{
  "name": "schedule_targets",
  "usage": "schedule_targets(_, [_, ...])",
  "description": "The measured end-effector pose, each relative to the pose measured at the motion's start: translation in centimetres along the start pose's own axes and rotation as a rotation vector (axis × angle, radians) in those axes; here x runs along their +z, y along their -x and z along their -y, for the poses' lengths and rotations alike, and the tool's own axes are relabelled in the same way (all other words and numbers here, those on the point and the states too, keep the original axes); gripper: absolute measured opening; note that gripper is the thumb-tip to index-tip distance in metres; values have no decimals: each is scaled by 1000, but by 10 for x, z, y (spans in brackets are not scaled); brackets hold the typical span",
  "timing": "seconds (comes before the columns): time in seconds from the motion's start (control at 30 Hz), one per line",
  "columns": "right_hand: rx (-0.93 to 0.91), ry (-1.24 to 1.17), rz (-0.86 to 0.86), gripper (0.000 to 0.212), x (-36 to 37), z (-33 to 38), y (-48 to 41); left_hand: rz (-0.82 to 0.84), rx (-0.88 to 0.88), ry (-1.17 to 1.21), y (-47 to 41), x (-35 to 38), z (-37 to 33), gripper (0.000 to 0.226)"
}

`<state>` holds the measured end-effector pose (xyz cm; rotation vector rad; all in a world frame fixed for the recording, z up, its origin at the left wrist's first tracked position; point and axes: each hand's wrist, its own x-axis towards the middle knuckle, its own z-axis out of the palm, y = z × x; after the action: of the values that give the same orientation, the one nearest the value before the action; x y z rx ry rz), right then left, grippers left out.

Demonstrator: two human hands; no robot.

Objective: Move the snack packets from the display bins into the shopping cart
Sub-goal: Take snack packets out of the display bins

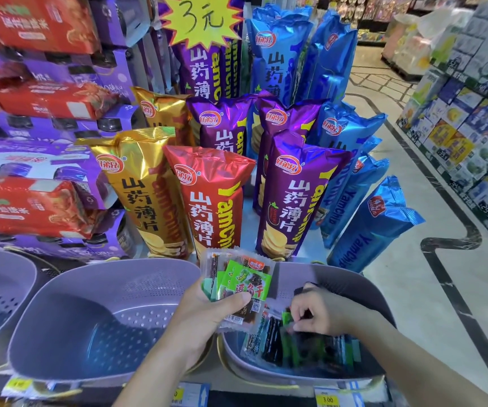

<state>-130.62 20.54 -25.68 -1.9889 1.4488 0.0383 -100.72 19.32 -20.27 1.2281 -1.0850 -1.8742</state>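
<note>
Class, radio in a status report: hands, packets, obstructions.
Left hand grips a packet stack. Right hand pinches loose packets in the right bin. Nothing blocking; cart unseen.

Left grip [204, 318]: raised, fingers curled behind a stack [242, 280], thumb [234, 301] pressed flat across its front.
Left arm [154, 374]: bare, rising from the near edge toward the far right.
Right grip [319, 312]: knuckles up, fingers curled down, blurred tips pinching packets [310, 351].
Right arm [413, 356]: bare, slanting in from the near right, wrist level.
Spacing: grips near each other, not touching; the left sits slightly farther.
</note>
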Motion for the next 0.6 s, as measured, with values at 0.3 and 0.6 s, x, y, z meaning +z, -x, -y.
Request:
schedule_targets(0.3, [-41,-565,-247,11,-58,40,38,-23,-12,25,1,1,-1,43])
schedule_targets(0.6, [-107,-585,-455,17,-65,97,15,-16,7,48,3,1,-3,59])
